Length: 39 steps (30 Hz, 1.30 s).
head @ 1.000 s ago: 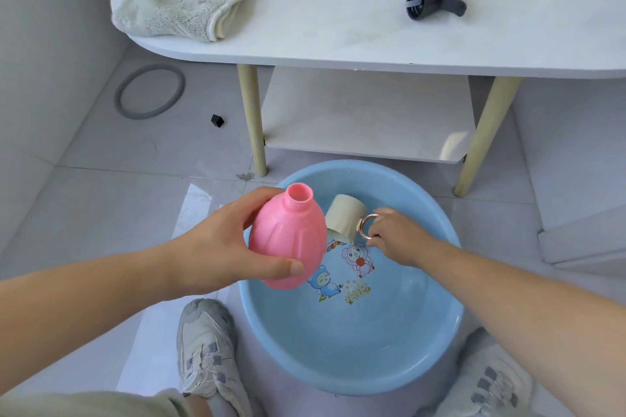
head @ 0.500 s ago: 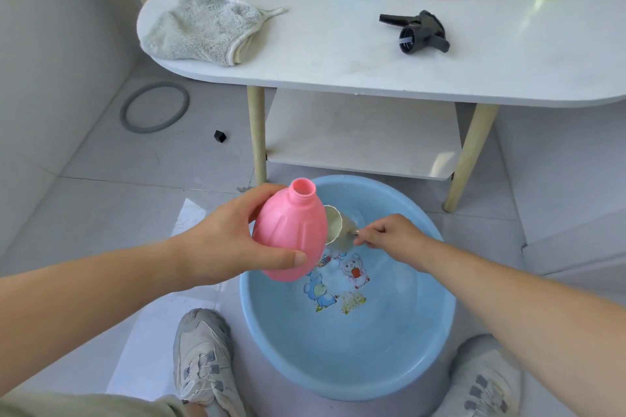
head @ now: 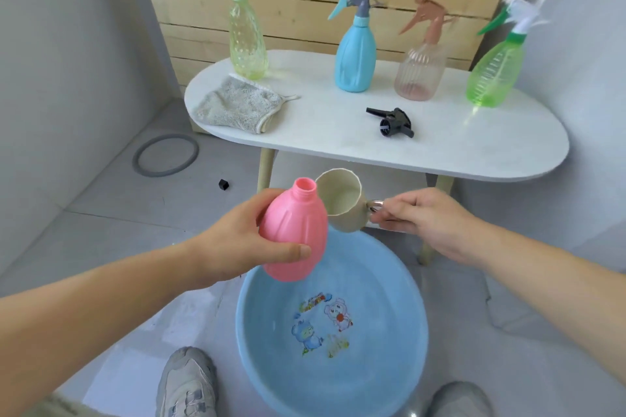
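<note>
Pink plastic, the bottle (head: 294, 236) sits in the left hand (head: 237, 247), thumb across its front and fingers curled behind, its uncapped neck tilted up toward the cup (head: 342, 203). The right hand (head: 426, 220) pinches the cup's metal ring handle, holding the beige cup tipped so its mouth faces the camera, rim just beside the bottle's neck; whether they touch I cannot tell. Both hang above the far edge of the blue basin (head: 389, 281) on the floor, which has cartoon figures printed on its bottom. Behind, a white table (head: 474, 152) carries a grey cloth (head: 238, 105), a black spray head (head: 393, 122) lying on its side, and four spray bottles standing in a row: yellow-green, blue, clear pink and green. Two grey shoes flank the basin's near side.
</note>
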Motion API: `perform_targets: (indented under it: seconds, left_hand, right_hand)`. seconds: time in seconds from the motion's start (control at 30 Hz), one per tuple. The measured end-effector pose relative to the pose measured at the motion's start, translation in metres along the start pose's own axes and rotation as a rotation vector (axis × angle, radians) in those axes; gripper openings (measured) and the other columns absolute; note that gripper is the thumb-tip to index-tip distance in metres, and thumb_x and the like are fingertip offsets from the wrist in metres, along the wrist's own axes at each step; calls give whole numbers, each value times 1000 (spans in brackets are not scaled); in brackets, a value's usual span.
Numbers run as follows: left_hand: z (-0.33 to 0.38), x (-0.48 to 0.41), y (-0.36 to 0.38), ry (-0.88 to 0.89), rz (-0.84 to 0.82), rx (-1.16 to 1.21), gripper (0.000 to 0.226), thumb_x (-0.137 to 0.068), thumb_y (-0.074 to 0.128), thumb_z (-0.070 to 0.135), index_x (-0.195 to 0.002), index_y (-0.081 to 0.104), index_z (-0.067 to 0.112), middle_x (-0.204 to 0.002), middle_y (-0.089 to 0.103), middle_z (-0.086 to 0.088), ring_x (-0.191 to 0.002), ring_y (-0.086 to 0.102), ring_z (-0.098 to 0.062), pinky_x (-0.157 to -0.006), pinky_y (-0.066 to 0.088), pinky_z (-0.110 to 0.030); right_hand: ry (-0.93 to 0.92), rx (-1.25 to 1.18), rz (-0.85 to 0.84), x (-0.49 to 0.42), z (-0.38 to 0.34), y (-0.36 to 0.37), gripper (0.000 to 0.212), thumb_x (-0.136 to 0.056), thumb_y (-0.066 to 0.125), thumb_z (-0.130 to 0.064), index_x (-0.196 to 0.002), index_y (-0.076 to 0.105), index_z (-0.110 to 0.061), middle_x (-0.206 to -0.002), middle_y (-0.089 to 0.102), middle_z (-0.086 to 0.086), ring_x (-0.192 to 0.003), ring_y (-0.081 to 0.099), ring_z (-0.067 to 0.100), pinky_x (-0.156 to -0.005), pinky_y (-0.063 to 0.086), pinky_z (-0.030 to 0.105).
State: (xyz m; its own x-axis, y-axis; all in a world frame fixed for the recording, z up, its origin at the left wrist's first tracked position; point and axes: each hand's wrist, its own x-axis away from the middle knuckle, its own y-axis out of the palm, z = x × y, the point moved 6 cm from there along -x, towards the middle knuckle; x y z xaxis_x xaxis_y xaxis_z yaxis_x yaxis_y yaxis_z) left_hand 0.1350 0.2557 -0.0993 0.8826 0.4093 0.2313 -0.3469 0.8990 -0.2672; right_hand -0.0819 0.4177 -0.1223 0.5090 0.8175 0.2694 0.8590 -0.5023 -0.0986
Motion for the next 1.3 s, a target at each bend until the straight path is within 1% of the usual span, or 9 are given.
perform_targets:
  seconds: [0.17,0.33,0.43,0.6,0.67,0.77,0.97,1.17,1.3]
  left_hand:
    - [9,8,-1,20,10,-9,77,-62,90,29,-130,57,38,-115,72,7,-102,72,-8,-82,61,-27]
    - [12,11,-1,26,11,-11,77,-62,91,29,-130,57,36,-114,72,6,-102,72,-10,-84,62,-30]
    - [13,10,-2,21,18,-21,75,-63,91,28,-129,58,37,-113,72,7,-100,72,-9,-84,63,-31]
    - [11,5,-2,11,29,-17,73,-63,92,30,-128,59,37,-113,72,6,-99,73,-10,-84,63,-33]
    - [10,3,-2,8,28,-15,74,-64,92,29,-129,58,36,-114,72,5,-100,73,-10,-85,63,-33]
    - [10,1,0,6,20,-10,72,-65,92,27,-129,58,35,-113,72,5,-99,73,-10,-82,63,-31]
    - [9,-4,4,9,17,-7,73,-62,91,28,-128,59,34,-113,72,4,-99,73,-11,-83,63,-31]
    - [5,-5,6,8,-1,-2,75,-63,91,29,-130,58,34,-114,72,4,-101,72,-12,-86,63,-35]
    - [4,-6,5,10,-2,6,75,-62,92,31,-129,59,34,-114,73,4,-103,73,-15,-90,63,-40]
  right_hand:
    - [-83,-75,95,37,-43,-6,27,-99,54,-13,-94,71,8,-101,74,21,-105,70,27,-92,57,30]
    - [-162,-100,176,62,-75,-3,26,-97,55,-12,-95,70,9,-97,75,20,-103,71,28,-93,57,32]
    - [-217,-84,202,72,-88,-1,26,-92,58,-16,-91,72,6,-95,76,19,-104,71,28,-95,56,32]
    - [-274,37,214,81,-104,3,28,-80,62,-33,-81,79,-11,-96,78,7,-103,72,21,-103,48,39]
    - [-292,90,225,83,-106,3,26,-85,62,-31,-84,79,-12,-96,78,4,-101,72,17,-104,48,39]
    - [-323,145,236,84,-109,5,20,-93,60,-20,-88,78,-11,-94,78,1,-100,72,14,-102,51,35]
    - [-347,207,252,86,-114,8,18,-93,62,-18,-89,79,-15,-93,78,-4,-99,71,8,-97,50,28]
    - [-369,253,273,87,-116,11,16,-92,64,-20,-89,79,-18,-91,78,-4,-99,70,16,-95,50,27]
    - [-381,269,283,88,-117,12,15,-92,64,-18,-89,79,-19,-91,78,-7,-99,70,14,-93,51,25]
